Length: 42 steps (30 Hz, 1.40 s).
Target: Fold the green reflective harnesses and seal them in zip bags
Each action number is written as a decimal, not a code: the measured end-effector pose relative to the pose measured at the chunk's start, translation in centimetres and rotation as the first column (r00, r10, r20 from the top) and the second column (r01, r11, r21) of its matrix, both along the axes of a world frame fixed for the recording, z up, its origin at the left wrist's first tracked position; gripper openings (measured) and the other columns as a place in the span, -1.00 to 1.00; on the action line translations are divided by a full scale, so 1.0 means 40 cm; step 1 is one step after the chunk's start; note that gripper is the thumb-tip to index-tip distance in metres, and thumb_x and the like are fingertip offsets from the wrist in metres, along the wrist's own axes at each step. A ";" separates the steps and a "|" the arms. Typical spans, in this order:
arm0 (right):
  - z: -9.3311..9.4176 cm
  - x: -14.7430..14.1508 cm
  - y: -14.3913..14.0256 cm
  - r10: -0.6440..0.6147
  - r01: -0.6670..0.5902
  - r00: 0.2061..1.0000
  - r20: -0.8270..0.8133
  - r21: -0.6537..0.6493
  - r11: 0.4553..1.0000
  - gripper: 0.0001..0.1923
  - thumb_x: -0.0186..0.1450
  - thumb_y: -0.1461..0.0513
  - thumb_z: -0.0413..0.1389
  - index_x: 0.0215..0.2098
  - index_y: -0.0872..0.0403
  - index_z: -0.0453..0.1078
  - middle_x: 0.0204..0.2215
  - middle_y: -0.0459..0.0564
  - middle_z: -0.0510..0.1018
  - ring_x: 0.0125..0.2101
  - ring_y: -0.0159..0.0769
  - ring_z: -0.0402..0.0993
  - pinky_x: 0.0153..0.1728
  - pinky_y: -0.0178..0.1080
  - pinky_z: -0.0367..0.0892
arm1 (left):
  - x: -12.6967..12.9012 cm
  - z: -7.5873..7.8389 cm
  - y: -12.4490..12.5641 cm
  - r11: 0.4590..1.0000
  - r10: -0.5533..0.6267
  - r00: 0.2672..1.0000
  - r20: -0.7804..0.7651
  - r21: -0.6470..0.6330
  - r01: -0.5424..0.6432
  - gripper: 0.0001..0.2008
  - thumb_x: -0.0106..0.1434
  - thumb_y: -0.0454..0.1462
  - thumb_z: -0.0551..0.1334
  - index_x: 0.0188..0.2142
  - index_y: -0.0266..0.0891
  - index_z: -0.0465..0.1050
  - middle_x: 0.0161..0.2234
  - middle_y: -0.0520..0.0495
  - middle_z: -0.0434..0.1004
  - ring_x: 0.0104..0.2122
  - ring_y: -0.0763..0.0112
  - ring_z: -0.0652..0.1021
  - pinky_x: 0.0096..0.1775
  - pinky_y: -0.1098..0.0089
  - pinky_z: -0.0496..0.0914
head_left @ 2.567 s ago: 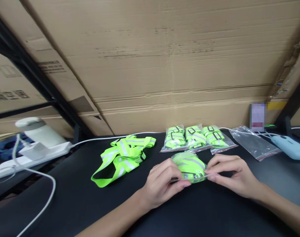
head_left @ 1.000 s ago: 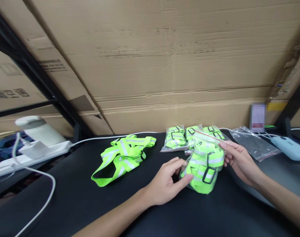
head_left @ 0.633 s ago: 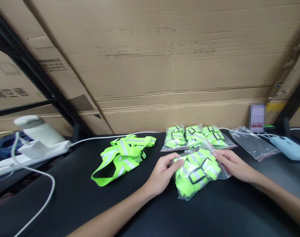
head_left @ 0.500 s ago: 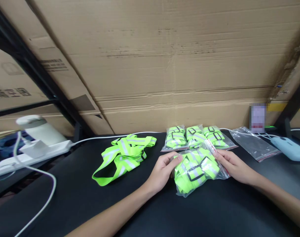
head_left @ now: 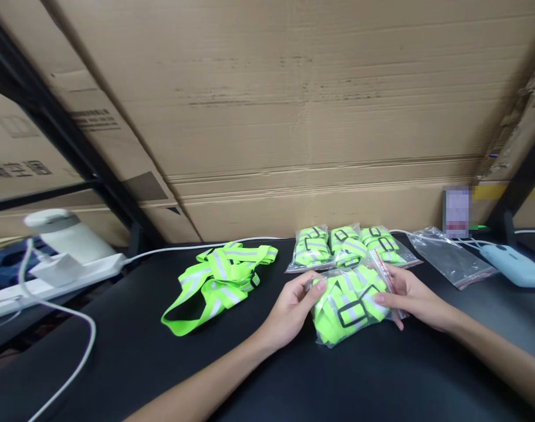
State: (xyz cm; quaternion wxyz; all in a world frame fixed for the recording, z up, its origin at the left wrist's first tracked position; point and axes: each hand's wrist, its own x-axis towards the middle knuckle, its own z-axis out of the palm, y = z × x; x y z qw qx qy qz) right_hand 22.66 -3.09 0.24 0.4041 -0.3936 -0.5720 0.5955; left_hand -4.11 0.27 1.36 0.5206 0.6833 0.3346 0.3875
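Note:
A clear zip bag (head_left: 351,305) packed with folded neon-green reflective straps and black buckles is held between both hands over the black table. My left hand (head_left: 294,308) grips its left side, thumb on top. With the thumb pressed on the front, my right hand (head_left: 412,299) grips the right end by the red-striped zip edge; some fingers are behind the bag. Just behind it lie three similar filled bags (head_left: 311,246) in a row. To the left, a loose neon-green reflective strap (head_left: 223,281) lies in a tangled heap with a loop sticking out.
An unfilled zip bag (head_left: 452,258) lies at the right beside a light-blue power bank (head_left: 514,265) and a blurred-out phone-like item (head_left: 456,212). At left are a white power strip (head_left: 74,278), its cable and a white bottle (head_left: 69,234). Cardboard (head_left: 294,117) walls the back.
My right hand has shifted from pinching the bag's upper zip corner to holding its right end, thumb now on the front. My left hand keeps its grip.

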 end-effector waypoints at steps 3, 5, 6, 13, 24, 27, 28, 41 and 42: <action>0.007 0.002 0.002 -0.070 0.071 0.995 -0.065 0.017 0.997 -0.62 0.23 0.06 0.37 -0.14 0.12 0.45 -0.51 -0.13 0.46 -0.59 -0.44 0.40 -0.68 -0.41 0.44 | -0.003 -0.012 0.005 0.991 -0.051 0.990 0.133 -0.120 0.067 -0.54 0.36 0.12 0.18 -0.18 -0.25 0.45 -0.35 -0.03 0.40 -0.35 0.38 0.43 -0.31 0.39 0.39; 0.019 0.007 0.003 -0.124 0.128 0.983 -0.136 0.021 0.992 -0.63 0.24 0.07 0.36 -0.14 0.13 0.45 -0.47 -0.06 0.53 -0.54 -0.36 0.50 -0.63 -0.37 0.50 | -0.005 -0.019 0.010 0.982 -0.049 0.975 0.215 -0.168 0.087 -0.51 0.38 0.14 0.14 -0.06 -0.23 0.43 -0.30 -0.07 0.42 -0.32 0.33 0.48 -0.30 0.34 0.44; 0.026 0.010 0.003 -0.167 0.173 0.971 -0.172 0.022 0.985 -0.60 0.24 0.07 0.35 -0.09 0.12 0.44 -0.42 -0.02 0.57 -0.51 -0.32 0.55 -0.61 -0.35 0.52 | -0.006 -0.021 0.013 0.982 -0.039 0.975 0.220 -0.173 0.079 -0.50 0.38 0.14 0.13 -0.04 -0.23 0.42 -0.30 -0.07 0.42 -0.32 0.32 0.49 -0.32 0.34 0.45; 0.052 0.038 0.036 -0.599 0.668 0.743 -0.299 0.389 0.634 -0.40 0.11 0.19 0.46 0.05 -0.02 0.34 0.00 0.05 0.55 -0.01 -0.06 0.54 -0.05 -0.04 0.59 | -0.004 -0.025 0.004 0.994 -0.005 1.000 0.030 -0.104 0.009 -0.57 0.39 0.08 0.16 -0.05 -0.22 0.41 -0.33 0.01 0.34 -0.41 0.44 0.42 -0.43 0.44 0.36; -0.010 0.105 0.101 -0.837 0.221 0.547 -0.023 0.968 0.118 -0.73 0.24 0.31 0.22 -0.08 0.00 0.42 -0.03 0.14 0.47 0.03 0.06 0.46 0.05 0.13 0.39 | 0.007 -0.027 -0.011 1.000 -0.025 0.992 -0.127 0.001 0.025 -0.68 0.40 -0.01 0.19 -0.04 -0.19 0.39 -0.32 0.03 0.35 -0.36 0.43 0.40 -0.31 0.40 0.34; -0.015 0.108 0.116 -0.852 0.046 0.483 0.202 0.966 0.255 -0.72 0.33 0.25 0.15 0.02 0.00 0.43 0.12 0.20 0.43 0.12 0.11 0.42 0.09 0.15 0.36 | 0.009 -0.034 -0.013 0.998 -0.009 0.982 -0.189 0.065 0.022 -0.71 0.41 -0.04 0.18 -0.04 -0.18 0.40 -0.31 0.02 0.37 -0.36 0.43 0.39 -0.31 0.40 0.32; -0.019 0.105 0.118 -0.839 -0.015 0.455 0.298 0.945 0.328 -0.68 0.36 0.19 0.14 0.09 0.00 0.41 0.19 0.21 0.39 0.17 0.13 0.38 0.12 0.18 0.32 | 0.009 -0.035 -0.015 0.996 -0.002 0.979 -0.206 0.091 0.021 -0.72 0.41 -0.05 0.18 -0.04 -0.18 0.40 -0.30 0.01 0.38 -0.36 0.43 0.40 -0.32 0.41 0.32; -0.034 0.074 0.083 -0.820 -0.146 0.345 0.456 0.889 0.433 -0.41 0.43 -0.01 0.08 0.38 -0.10 0.16 0.47 0.10 -0.03 0.42 0.20 -0.11 0.33 0.39 -0.21 | -0.180 0.058 0.147 0.629 0.643 0.544 -0.539 0.777 0.026 -0.50 0.30 0.11 0.22 0.04 -0.17 0.47 0.04 -0.24 0.45 0.04 -0.03 0.44 0.10 0.01 0.30; -0.029 0.065 0.075 -0.822 -0.141 0.375 0.428 0.903 0.405 -0.44 0.43 0.02 0.10 0.35 -0.08 0.21 0.46 0.11 -0.01 0.42 0.19 -0.10 0.34 0.38 -0.21 | -0.212 0.059 0.170 0.648 0.673 0.463 -0.577 0.762 0.009 -0.43 0.29 0.18 0.17 0.06 -0.16 0.48 0.08 -0.27 0.43 0.09 -0.09 0.41 0.12 -0.04 0.27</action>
